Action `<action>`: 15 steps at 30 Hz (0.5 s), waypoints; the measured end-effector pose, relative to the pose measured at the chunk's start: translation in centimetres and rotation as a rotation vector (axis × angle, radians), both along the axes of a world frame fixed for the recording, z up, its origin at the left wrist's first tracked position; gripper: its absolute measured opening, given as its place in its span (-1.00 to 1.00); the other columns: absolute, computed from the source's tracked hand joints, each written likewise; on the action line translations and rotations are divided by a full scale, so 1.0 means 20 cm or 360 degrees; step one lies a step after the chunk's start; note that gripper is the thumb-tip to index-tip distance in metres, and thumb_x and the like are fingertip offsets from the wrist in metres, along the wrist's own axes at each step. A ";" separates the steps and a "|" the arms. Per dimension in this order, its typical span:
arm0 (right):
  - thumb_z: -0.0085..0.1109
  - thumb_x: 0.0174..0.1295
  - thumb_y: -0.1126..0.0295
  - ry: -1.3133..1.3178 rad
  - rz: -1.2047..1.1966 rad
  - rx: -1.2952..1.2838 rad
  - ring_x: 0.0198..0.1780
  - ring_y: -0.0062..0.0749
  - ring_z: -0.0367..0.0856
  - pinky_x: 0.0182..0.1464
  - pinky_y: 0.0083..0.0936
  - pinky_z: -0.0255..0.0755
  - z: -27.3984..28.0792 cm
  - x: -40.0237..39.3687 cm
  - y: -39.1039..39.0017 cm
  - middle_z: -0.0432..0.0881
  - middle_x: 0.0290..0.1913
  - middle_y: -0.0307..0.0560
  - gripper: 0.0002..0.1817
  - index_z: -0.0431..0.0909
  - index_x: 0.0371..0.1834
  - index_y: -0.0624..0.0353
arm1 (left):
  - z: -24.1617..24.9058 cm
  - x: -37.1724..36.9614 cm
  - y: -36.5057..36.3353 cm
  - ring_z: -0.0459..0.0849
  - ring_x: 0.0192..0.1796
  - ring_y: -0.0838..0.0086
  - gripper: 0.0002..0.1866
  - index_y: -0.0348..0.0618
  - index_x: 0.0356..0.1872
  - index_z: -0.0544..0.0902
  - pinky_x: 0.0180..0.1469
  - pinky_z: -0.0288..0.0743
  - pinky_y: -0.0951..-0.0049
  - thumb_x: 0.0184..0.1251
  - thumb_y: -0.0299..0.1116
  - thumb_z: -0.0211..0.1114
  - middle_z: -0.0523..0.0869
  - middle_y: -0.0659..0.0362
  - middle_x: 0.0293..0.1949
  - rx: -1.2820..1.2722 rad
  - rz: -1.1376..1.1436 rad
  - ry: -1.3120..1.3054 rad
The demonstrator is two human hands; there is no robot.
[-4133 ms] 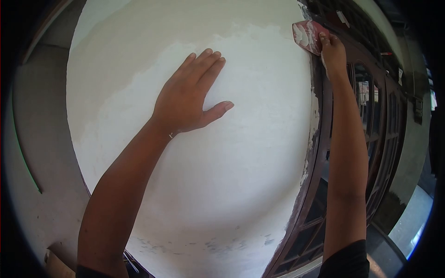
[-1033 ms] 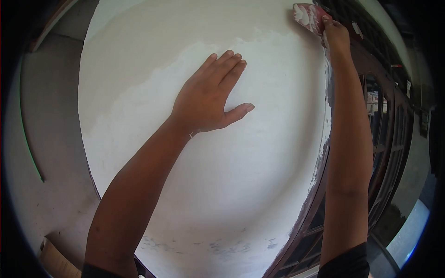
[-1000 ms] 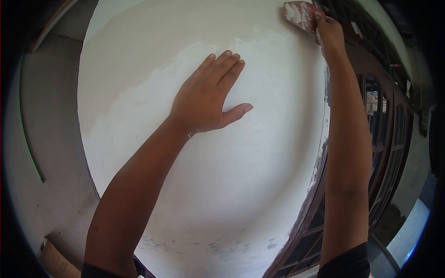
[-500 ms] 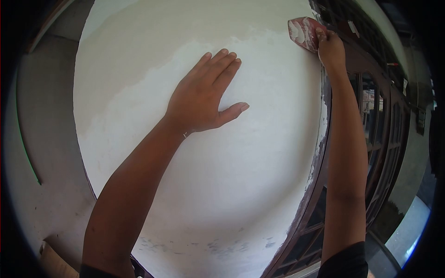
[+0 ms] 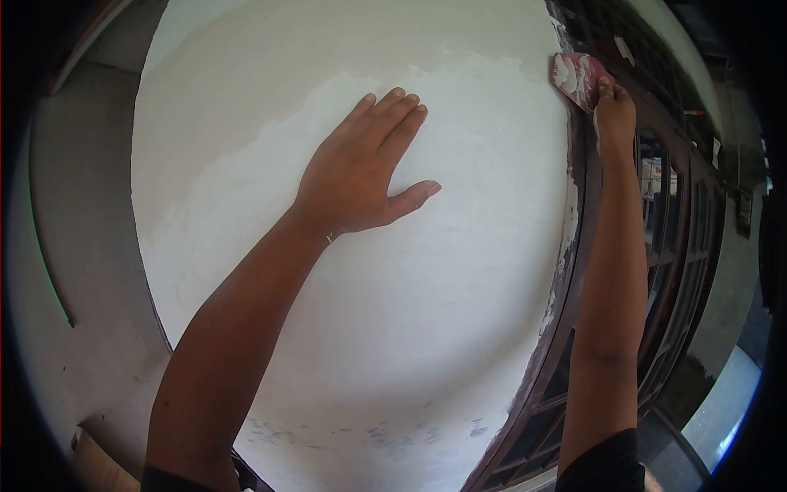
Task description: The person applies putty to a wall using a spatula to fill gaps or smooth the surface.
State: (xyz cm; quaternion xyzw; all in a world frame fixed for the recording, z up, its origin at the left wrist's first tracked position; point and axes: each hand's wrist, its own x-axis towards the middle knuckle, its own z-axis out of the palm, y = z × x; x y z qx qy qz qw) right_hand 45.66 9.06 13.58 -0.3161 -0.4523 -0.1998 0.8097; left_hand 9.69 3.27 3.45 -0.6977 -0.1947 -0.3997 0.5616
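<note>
My left hand (image 5: 357,168) lies flat against the white wall (image 5: 443,287), its fingers pointing up and the thumb spread to the right. At the upper right, my right hand (image 5: 615,107) grips a red scraper (image 5: 578,78) smeared with white paste. The scraper is at the wall's right edge, beside the dark window frame. Whether its blade touches the wall cannot be made out. A greyer, damp-looking area covers the upper part of the wall, with a ragged lower border.
Dark framed windows (image 5: 656,197) run down the right side. White smears mark the frame's edge along the wall. A grey wall (image 5: 98,213) stands at the left, and a brown board (image 5: 102,463) is at the lower left.
My right hand has moved right and slightly down with the scraper, from over the wall surface to its edge by the frame. My left hand has stayed in place.
</note>
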 end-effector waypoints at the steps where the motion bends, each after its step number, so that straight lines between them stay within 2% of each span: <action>1: 0.07 0.47 0.14 0.0005 0.0262 -0.0049 -0.20 -0.18 0.70 -0.07 -0.31 0.47 0.00 -0.03 0.00 0.74 -0.22 0.13 -0.55 0.62 -0.02 0.43 | 0.00 0.00 0.00 0.39 0.46 0.12 -0.26 -0.33 0.34 0.45 0.52 0.21 0.08 0.24 -0.04 0.36 0.50 -0.04 0.34 -0.0007 0.0006 0.0002; 2: 0.07 0.48 0.16 0.0011 0.0523 -0.0095 -0.25 -0.22 0.70 -0.11 -0.32 0.48 0.01 -0.05 -0.01 0.73 -0.26 0.09 -0.57 0.63 -0.05 0.42 | 0.00 0.00 0.00 0.39 0.46 0.12 -0.26 -0.33 0.34 0.45 0.52 0.21 0.08 0.24 -0.04 0.36 0.50 -0.04 0.34 -0.0004 0.0004 0.0003; 3: 0.07 0.47 0.17 -0.0134 0.0344 0.0063 -0.25 -0.20 0.68 -0.08 -0.29 0.48 0.01 -0.07 0.04 0.73 -0.25 0.10 -0.57 0.62 -0.04 0.44 | 0.00 0.00 0.00 0.38 0.46 0.12 -0.26 -0.33 0.34 0.44 0.52 0.21 0.08 0.24 -0.04 0.36 0.50 -0.04 0.34 -0.0008 0.0004 -0.0001; 4: 0.07 0.47 0.17 -0.0131 0.0341 0.0059 -0.25 -0.20 0.68 -0.08 -0.29 0.48 0.01 -0.06 0.07 0.73 -0.25 0.10 -0.57 0.62 -0.04 0.44 | 0.00 0.00 -0.01 0.38 0.46 0.12 -0.26 -0.33 0.34 0.44 0.52 0.20 0.08 0.25 -0.04 0.36 0.50 -0.04 0.34 -0.0015 0.0003 -0.0004; 6: 0.09 0.47 0.18 -0.0056 -0.0328 0.0037 -0.21 -0.18 0.65 0.00 -0.24 0.48 0.02 -0.02 0.09 0.73 -0.22 0.12 -0.56 0.60 -0.01 0.45 | 0.00 0.00 -0.01 0.38 0.46 0.13 -0.26 -0.33 0.34 0.44 0.52 0.20 0.09 0.25 -0.04 0.37 0.50 -0.03 0.34 -0.0036 0.0014 -0.0012; 7: 0.09 0.48 0.20 0.0020 -0.0170 0.0099 -0.40 -0.30 0.57 -0.22 -0.33 0.50 0.00 0.00 0.08 0.66 -0.36 -0.03 -0.63 0.60 -0.08 0.39 | 0.00 0.00 -0.01 0.38 0.46 0.13 -0.26 -0.33 0.34 0.44 0.52 0.20 0.09 0.25 -0.05 0.37 0.50 -0.03 0.34 -0.0057 0.0031 -0.0023; 8: 0.09 0.48 0.20 0.0019 -0.0172 0.0092 -0.40 -0.30 0.57 -0.22 -0.33 0.50 -0.03 -0.01 0.04 0.66 -0.36 -0.03 -0.63 0.60 -0.08 0.39 | 0.00 0.00 -0.01 0.38 0.46 0.13 -0.26 -0.33 0.34 0.44 0.52 0.20 0.09 0.25 -0.05 0.37 0.50 -0.03 0.34 -0.0063 0.0028 -0.0023; 10: 0.07 0.50 0.22 0.0310 0.0930 0.0034 -0.60 -0.49 0.40 -0.50 -0.47 0.34 -0.14 -0.08 -0.05 0.52 -0.49 -0.20 -0.71 0.56 -0.15 0.28 | 0.00 0.00 -0.01 0.38 0.47 0.13 -0.27 -0.32 0.34 0.44 0.53 0.20 0.10 0.25 -0.05 0.37 0.50 -0.02 0.35 -0.0071 0.0026 -0.0026; 11: 0.07 0.50 0.24 0.0392 0.1071 0.0131 -0.69 -0.65 0.20 -0.63 -0.58 0.13 -0.23 -0.19 -0.12 0.39 -0.54 -0.30 -0.77 0.50 -0.20 0.19 | 0.00 0.00 -0.01 0.38 0.47 0.13 -0.27 -0.32 0.34 0.44 0.53 0.20 0.10 0.25 -0.05 0.37 0.50 -0.02 0.35 -0.0074 0.0031 -0.0035; 13: 0.10 0.49 0.23 0.0380 0.1276 0.0224 -0.65 -0.64 0.26 -0.61 -0.59 0.17 -0.45 -0.30 -0.15 0.44 -0.51 -0.28 -0.76 0.49 -0.20 0.19 | -0.01 0.00 0.00 0.36 0.48 0.14 -0.27 -0.31 0.35 0.44 0.53 0.20 0.11 0.24 -0.06 0.38 0.50 -0.01 0.36 -0.0069 0.0007 -0.0053; 15: 0.13 0.47 0.21 0.0437 0.1470 0.0260 -0.48 -0.64 0.45 -0.61 -0.61 0.20 -0.75 -0.45 -0.23 0.50 -0.38 -0.31 -0.80 0.47 -0.18 0.09 | -0.01 0.00 0.00 0.34 0.49 0.13 -0.26 -0.31 0.36 0.43 0.54 0.18 0.10 0.25 -0.07 0.38 0.48 -0.01 0.37 -0.0105 -0.0013 -0.0067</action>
